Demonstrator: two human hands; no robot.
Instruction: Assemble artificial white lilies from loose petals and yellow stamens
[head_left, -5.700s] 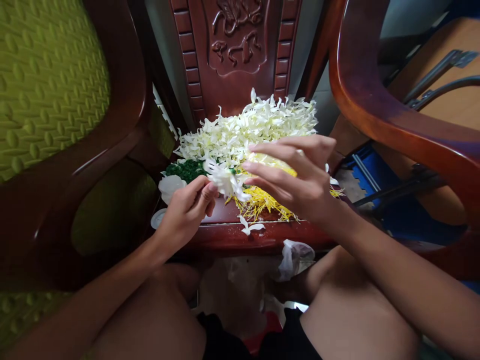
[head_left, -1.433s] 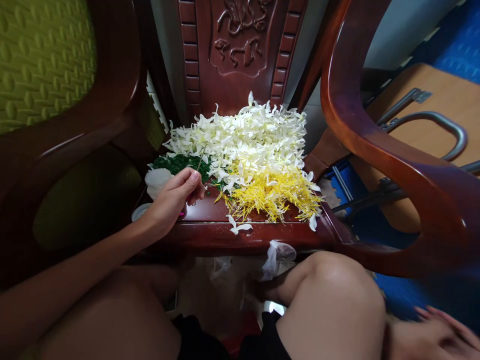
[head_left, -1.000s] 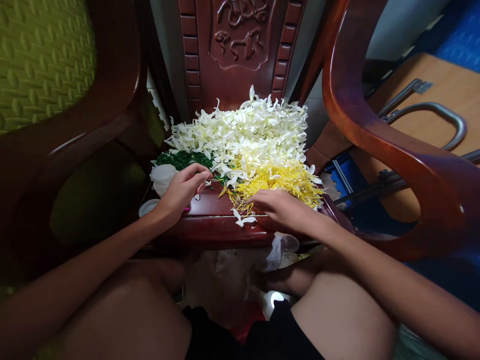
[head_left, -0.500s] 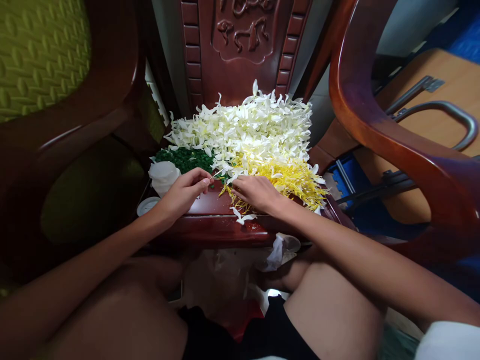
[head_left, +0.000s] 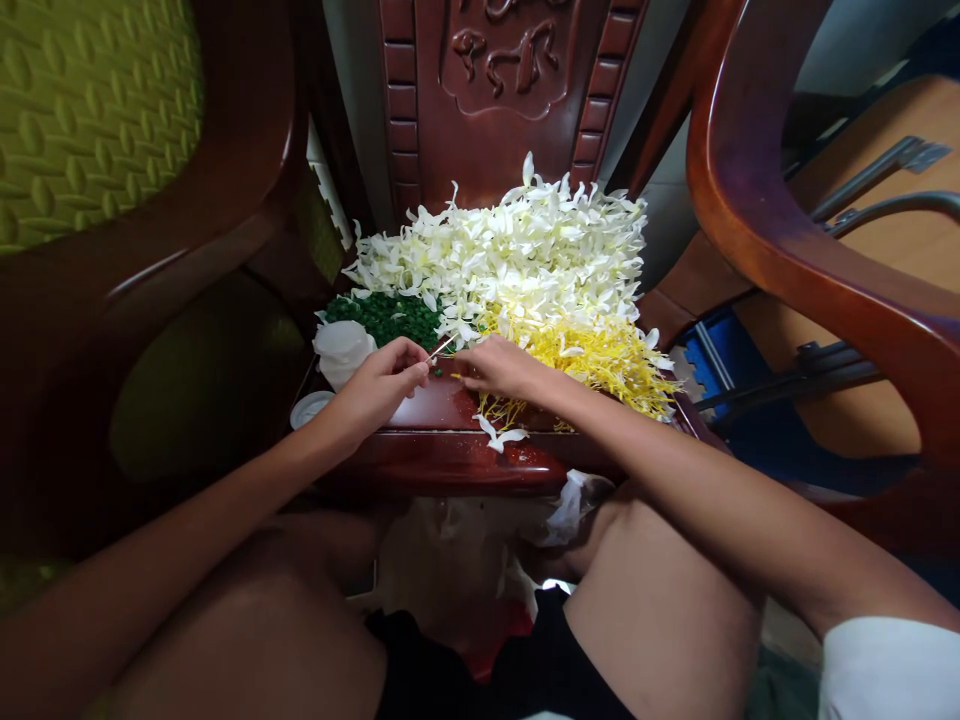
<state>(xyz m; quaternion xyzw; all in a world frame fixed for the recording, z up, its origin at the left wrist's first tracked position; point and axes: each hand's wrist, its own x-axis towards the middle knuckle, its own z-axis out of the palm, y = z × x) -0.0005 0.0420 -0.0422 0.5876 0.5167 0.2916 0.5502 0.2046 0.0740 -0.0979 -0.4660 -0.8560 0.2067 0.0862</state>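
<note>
My left hand (head_left: 390, 380) pinches a thin pale stick (head_left: 441, 349) that points up and to the right. Close by on the right, my right hand (head_left: 499, 367) has its fingers curled at the edge of the yellow strands (head_left: 600, 365); whatever its fingertips hold is too small to name. Behind both hands spreads a large heap of white flowers (head_left: 517, 250). Small dark green pieces (head_left: 394, 318) lie left of the yellow strands. One white flower (head_left: 499, 435) rests on the front edge of the wooden seat (head_left: 457, 470).
Left of my left hand are a white container (head_left: 342, 350) and a round white lid (head_left: 310, 408). A carved chair back (head_left: 510, 120) rises behind the heap. Curved wooden armrests stand on both sides. A clear plastic bag (head_left: 571, 505) hangs below the seat's front.
The view has shifted slightly, moving the scene to the right. My right hand has moved a little left relative to the yellow strands, and more of the thin stick shows.
</note>
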